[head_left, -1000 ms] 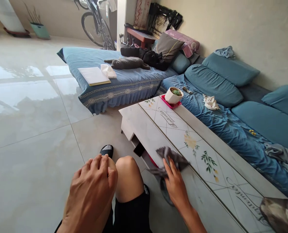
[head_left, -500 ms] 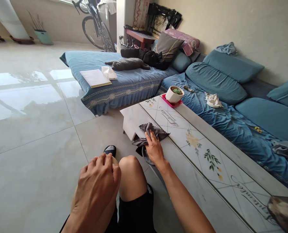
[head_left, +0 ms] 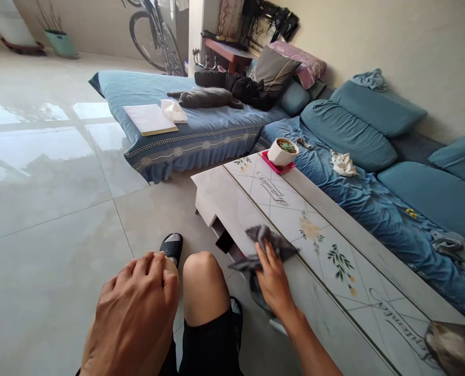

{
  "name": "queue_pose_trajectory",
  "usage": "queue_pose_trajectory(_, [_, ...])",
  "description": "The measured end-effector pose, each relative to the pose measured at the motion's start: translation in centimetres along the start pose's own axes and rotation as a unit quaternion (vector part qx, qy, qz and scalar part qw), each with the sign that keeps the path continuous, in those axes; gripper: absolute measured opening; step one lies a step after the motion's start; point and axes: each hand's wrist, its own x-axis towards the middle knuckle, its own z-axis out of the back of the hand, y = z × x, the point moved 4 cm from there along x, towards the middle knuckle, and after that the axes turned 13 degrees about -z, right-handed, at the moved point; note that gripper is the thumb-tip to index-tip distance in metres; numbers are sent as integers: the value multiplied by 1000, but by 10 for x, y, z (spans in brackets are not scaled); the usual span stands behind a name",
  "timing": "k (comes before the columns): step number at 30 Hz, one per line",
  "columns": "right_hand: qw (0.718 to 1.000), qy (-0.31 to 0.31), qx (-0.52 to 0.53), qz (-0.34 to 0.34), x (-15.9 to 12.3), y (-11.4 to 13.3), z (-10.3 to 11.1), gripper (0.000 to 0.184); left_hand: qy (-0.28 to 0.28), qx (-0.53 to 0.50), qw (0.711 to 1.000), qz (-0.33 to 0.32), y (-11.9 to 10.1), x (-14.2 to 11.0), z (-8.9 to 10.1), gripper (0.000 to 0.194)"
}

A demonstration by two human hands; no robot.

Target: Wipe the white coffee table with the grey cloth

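My right hand [head_left: 274, 279] presses a dark grey cloth [head_left: 283, 245] against the white marble-patterned table [head_left: 217, 190], its fingers laid over the cloth. Part of the cloth hangs past the table's near edge. Below that edge, an open drawer [head_left: 218, 227] shows, with a dark object [head_left: 225, 241] at it. On my left knee rests my left hand [head_left: 136, 303], fingers bent over the kneecap and holding no object. A printed runner [head_left: 311, 227] with flowers and lettering covers the table's middle.
At the table's far end a potted succulent [head_left: 282, 152] stands on a pink tray [head_left: 269, 163]. Behind is a blue-covered sofa [head_left: 353, 209]. A grey cat [head_left: 211, 97] lies on the blue daybed [head_left: 118, 89] near a tissue pack [head_left: 174, 111]. A brownish object [head_left: 454, 344] sits at the table's near right.
My right hand and the cloth have slid along the table toward me and to the right, uncovering the drawer. My left hand stays on the knee; the view has shifted slightly.
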Motion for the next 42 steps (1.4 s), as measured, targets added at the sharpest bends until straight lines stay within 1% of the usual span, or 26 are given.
queue_pose_trajectory(3, [1000, 19, 8, 16, 87, 63, -22, 67, 4, 10, 1000, -4, -7, 4, 1, 51])
queue_pose_trajectory(5, [1000, 14, 10, 22, 115, 85, -29, 65, 2, 17, 1000, -12, -14, 4, 0, 50])
queue_pose_trajectory(6, [1000, 4, 12, 28, 115, 86, -29, 65, -3, 20, 1000, -16, -17, 4, 0, 50])
queue_pose_trajectory(7, [999, -7, 14, 33, 105, 81, -26, 67, -10, 25, 999, -22, -21, 2, 0, 50])
queue_pose_trajectory(8, [999, -19, 16, 36, 87, 70, -22, 69, -18, 28, 999, -26, -23, 1, -1, 50])
queue_pose_trajectory(11, [999, -47, 12, 24, -5, 11, 1, 82, -34, 37, 998, -32, -25, -5, -1, 51])
queue_pose_trajectory(13, [999, -51, -11, -7, -68, -34, 20, 83, -33, 44, 998, -34, -22, -8, -1, 52])
queue_pose_trajectory(14, [998, -51, -26, -23, -92, -52, 27, 81, -31, 46, 998, -34, -20, -9, -1, 52])
queue_pose_trajectory(15, [997, -51, -41, -35, -109, -64, 32, 79, -28, 47, 998, -32, -17, -8, 0, 53])
queue_pose_trajectory(16, [996, -51, -54, -41, -116, -71, 34, 77, -24, 46, 998, -28, -14, -8, 0, 53])
queue_pose_trajectory(17, [996, -53, -62, -37, -114, -70, 33, 78, -19, 44, 999, -25, -12, -6, 0, 52])
queue_pose_trajectory(19, [996, -57, -69, -9, -82, -47, 21, 80, -12, 36, 999, -19, -9, -3, 0, 52])
queue_pose_trajectory(22, [997, -47, -55, 28, 11, 17, -7, 75, -12, 26, 999, -24, -14, 2, -1, 50])
queue_pose_trajectory(24, [999, -26, -37, 23, 73, 59, -21, 69, -14, 30, 999, -38, -24, 3, -2, 50])
queue_pose_trajectory(26, [1000, 0, -21, 13, 111, 85, -28, 67, -14, 38, 998, -55, -34, 2, -4, 50])
queue_pose_trajectory(27, [1000, 8, -16, 13, 115, 89, -28, 68, -16, 40, 997, -59, -39, 2, -5, 51])
queue_pose_trajectory(28, [1000, 10, -11, 17, 108, 85, -26, 69, -19, 40, 997, -58, -42, 0, -7, 51])
queue_pose_trajectory(29, [1000, 5, -7, 24, 92, 74, -22, 71, -22, 36, 998, -54, -44, -1, -8, 51])
queue_pose_trajectory(31, [999, -18, 1, 30, 37, 36, -10, 79, -32, 15, 999, -36, -42, -4, -10, 52])
queue_pose_trajectory(34, [998, -60, 4, -6, -56, -36, 12, 83, -44, -24, 999, -6, -31, -7, -13, 51])
queue_pose_trajectory(36, [996, -78, -4, -33, -89, -64, 21, 80, -37, -33, 999, 4, -23, -7, -13, 49])
queue_pose_trajectory(37, [996, -82, -9, -38, -91, -66, 21, 79, -31, -30, 999, 4, -19, -6, -13, 49])
queue_pose_trajectory(38, [996, -82, -11, -33, -83, -58, 18, 80, -23, -22, 999, 1, -17, -4, -12, 48])
queue_pose_trajectory(39, [997, -77, -11, -24, -66, -43, 13, 81, -16, -11, 1000, -6, -16, -2, -12, 48])
queue_pose_trajectory(40, [998, -66, -10, -16, -41, -23, 5, 82, -11, 4, 1000, -16, -16, 0, -11, 48])
queue_pose_trajectory(42, [999, -32, 0, -3, 23, 27, -13, 77, -8, 35, 999, -38, -22, 4, -10, 49])
